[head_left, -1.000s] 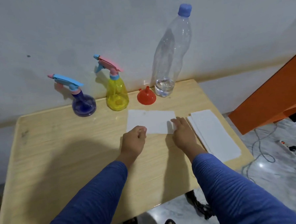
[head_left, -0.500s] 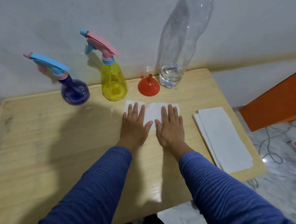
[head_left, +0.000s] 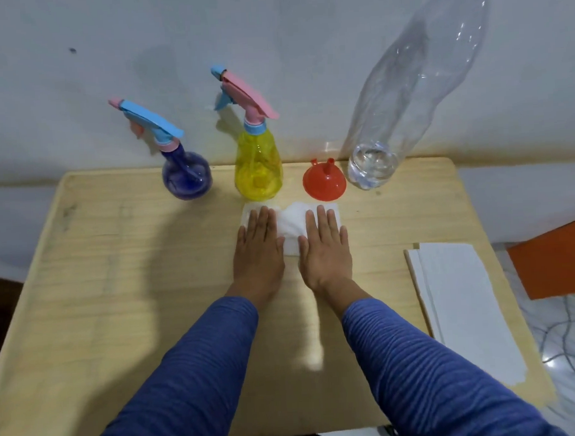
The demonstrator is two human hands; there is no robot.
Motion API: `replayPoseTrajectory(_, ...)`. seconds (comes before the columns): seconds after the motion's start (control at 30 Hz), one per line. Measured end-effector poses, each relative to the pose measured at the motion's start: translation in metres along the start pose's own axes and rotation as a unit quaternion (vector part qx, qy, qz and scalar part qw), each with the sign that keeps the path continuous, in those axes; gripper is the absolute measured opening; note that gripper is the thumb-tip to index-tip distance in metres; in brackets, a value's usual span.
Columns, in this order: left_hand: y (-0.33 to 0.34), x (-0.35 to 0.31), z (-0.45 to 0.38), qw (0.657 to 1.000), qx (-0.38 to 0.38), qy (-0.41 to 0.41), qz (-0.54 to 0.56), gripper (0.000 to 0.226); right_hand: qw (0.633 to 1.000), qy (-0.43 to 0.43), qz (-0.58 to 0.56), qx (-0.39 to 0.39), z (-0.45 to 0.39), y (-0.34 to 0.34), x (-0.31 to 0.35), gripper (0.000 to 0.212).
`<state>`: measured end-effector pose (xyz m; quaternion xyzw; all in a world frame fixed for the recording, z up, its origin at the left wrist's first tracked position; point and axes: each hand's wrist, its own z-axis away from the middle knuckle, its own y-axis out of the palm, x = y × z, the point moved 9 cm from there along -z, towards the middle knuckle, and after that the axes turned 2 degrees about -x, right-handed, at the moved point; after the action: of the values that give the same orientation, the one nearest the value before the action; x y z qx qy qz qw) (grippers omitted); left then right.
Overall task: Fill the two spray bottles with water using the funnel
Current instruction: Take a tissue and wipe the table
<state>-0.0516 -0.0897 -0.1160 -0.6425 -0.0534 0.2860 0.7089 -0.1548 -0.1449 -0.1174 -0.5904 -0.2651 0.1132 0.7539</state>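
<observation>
On the wooden table (head_left: 117, 293), both hands are lying flat on a white tissue (head_left: 293, 227) – the left hand (head_left: 258, 252) and the right hand (head_left: 326, 252) side by side, palms down, fingers straight and held close together, pinching nothing. A second ago the left hand was curled into a loose fist at the sheet's edge and the right was only touching its corner; since then both have been opening out and sliding forward, so the tissue is now being pressed smooth just in front of the bottles.

Behind it, along the wall, the task's things are standing untouched: the blue spray bottle (head_left: 187, 174) at the left, the yellow spray bottle (head_left: 258, 172) beside it, the red funnel (head_left: 324, 184) resting mouth-down with its spout up, and the tall water bottle (head_left: 416, 87) with only a little water showing at its base. Both spray heads are screwed on and the water bottle's cap is in place. A stack of white sheets (head_left: 464, 308) is lying near the right edge.

Judging from this, filling is not yet starting – the person seems to be preparing a spill mat, and unscrewing a spray head would likely be coming next.
</observation>
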Motion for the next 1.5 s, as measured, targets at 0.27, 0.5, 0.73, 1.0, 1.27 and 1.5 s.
replayPoseTrajectory(0.27, -0.022, 0.089, 0.025, 0.998, -0.008, -0.06, 0.015, 0.054, 0.998, -0.057, -0.005, 0.025, -0.001, 0.025, 0.093, 0.053)
replayPoseTrajectory(0.5, -0.048, 0.195, 0.063, 0.993, -0.031, -0.113, 0.004, 0.055, 0.994, -0.103, -0.012, 0.037, 0.013, 0.055, 0.203, 0.054)
replayPoseTrajectory(0.73, -0.065, 0.274, 0.103, 0.991, -0.025, -0.129, -0.009, 0.054, 0.991, -0.126, -0.024, 0.038, 0.043, 0.084, 0.287, 0.053)
replayPoseTrajectory(1.0, -0.057, 0.273, 0.12, 0.993, -0.008, -0.114, 0.001, 0.055, 0.993, -0.108, -0.01, 0.036, 0.068, 0.09, 0.281, 0.052)
replayPoseTrajectory(1.27, -0.041, 0.213, 0.119, 0.999, 0.002, -0.034, -0.006, 0.056, 0.997, -0.073, -0.016, 0.015, 0.083, 0.075, 0.222, 0.052)
replayPoseTrajectory(1.5, -0.011, 0.096, 0.109, 0.999, -0.004, 0.046, -0.021, 0.055, 1.0, -0.005, 0.005, 0.003, 0.099, 0.045, 0.105, 0.052)
